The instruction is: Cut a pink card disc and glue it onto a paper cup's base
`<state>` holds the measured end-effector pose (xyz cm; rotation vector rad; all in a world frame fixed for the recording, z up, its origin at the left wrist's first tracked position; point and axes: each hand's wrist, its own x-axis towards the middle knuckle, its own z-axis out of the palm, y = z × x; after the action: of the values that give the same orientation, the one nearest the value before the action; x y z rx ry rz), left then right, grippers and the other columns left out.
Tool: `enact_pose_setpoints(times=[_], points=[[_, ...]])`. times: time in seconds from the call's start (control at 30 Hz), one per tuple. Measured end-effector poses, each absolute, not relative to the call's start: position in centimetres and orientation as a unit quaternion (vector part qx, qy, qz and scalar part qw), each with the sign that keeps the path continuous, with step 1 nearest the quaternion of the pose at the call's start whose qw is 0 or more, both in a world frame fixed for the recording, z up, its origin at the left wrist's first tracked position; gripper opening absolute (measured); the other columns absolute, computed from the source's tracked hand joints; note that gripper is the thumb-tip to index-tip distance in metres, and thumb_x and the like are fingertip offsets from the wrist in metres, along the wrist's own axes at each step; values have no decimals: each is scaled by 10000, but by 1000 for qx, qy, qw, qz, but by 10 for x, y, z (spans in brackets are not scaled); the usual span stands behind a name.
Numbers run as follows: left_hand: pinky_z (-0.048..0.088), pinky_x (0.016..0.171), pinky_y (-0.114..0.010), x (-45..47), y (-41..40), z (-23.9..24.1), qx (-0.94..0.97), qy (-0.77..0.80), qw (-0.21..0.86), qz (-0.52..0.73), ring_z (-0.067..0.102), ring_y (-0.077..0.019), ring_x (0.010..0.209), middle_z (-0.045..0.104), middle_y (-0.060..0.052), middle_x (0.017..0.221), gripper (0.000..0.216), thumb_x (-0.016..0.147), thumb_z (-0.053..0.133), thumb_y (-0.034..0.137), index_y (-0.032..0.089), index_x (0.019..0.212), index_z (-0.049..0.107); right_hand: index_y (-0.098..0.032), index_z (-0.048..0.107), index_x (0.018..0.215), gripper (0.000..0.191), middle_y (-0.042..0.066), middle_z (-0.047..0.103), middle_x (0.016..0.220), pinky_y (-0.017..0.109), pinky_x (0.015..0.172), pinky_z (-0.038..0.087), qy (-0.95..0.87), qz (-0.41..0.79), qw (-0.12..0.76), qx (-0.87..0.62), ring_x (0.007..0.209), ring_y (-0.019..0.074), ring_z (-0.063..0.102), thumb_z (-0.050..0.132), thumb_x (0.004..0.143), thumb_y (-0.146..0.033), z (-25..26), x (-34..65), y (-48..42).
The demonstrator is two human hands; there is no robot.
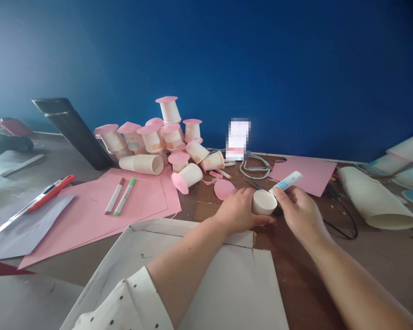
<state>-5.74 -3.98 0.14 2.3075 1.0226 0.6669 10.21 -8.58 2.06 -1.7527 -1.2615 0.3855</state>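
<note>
My left hand (pixel 237 211) is wrapped round a white paper cup (pixel 264 202), one round end of which faces up towards me. Just right of the cup, my right hand (pixel 301 213) grips a white and blue glue stick (pixel 286 182). The lower end of the stick is near the cup's edge; whether they touch I cannot tell. A pink paper disc (pixel 223 189) lies beyond my left hand, with small pink scraps around it.
Several cups with pink paper tops (pixel 169 110) are piled at the back. Nested cups (pixel 141 164) lie left, another stack (pixel 375 197) right. Markers (pixel 124 197) rest on pink paper (pixel 144 224). A red cutter (pixel 51 192) lies left. A lit phone (pixel 238 139) leans on the wall.
</note>
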Motion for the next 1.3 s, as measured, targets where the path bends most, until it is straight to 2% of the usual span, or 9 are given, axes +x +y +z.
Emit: enact_pose_setpoints(times=[0.2,0.67,0.93,1.17,1.3], points=[[493,850,-419,-58,-40,2,854,379,260,242,572,-294,1020,637,-110,1092,651,680,687,655,157,1078,553,-204,633,804,372,64,700,744,339,617,467,-511,160,489,-689,702,243,638,583,829,-572,20,102,-87],[490,844,-413,-57,-39,1,854,381,259,241,579,-292,1000,637,-108,1066,630,677,680,667,165,1037,554,-180,641,876,412,82,713,793,341,672,469,-522,168,459,-698,731,245,643,580,814,-582,16,103,-82],[491,852,-429,-57,-39,0,852,371,266,256,574,-299,1021,637,-113,1091,655,676,694,648,159,1090,557,-173,649,857,403,79,710,770,325,642,457,-511,178,465,-701,719,240,638,598,804,-569,17,103,-82],[493,894,-431,-56,-39,-1,841,385,278,261,578,-294,1042,591,-125,1128,694,641,733,633,162,1124,568,-188,663,848,428,52,713,805,314,665,448,-486,212,505,-681,772,228,640,591,820,-609,7,109,-80],[490,915,-433,-56,-40,1,837,380,287,269,579,-296,1071,581,-130,1172,704,647,758,561,165,1186,535,-184,668,865,401,54,715,804,307,660,452,-502,206,493,-680,757,221,632,594,826,-576,13,105,-82]])
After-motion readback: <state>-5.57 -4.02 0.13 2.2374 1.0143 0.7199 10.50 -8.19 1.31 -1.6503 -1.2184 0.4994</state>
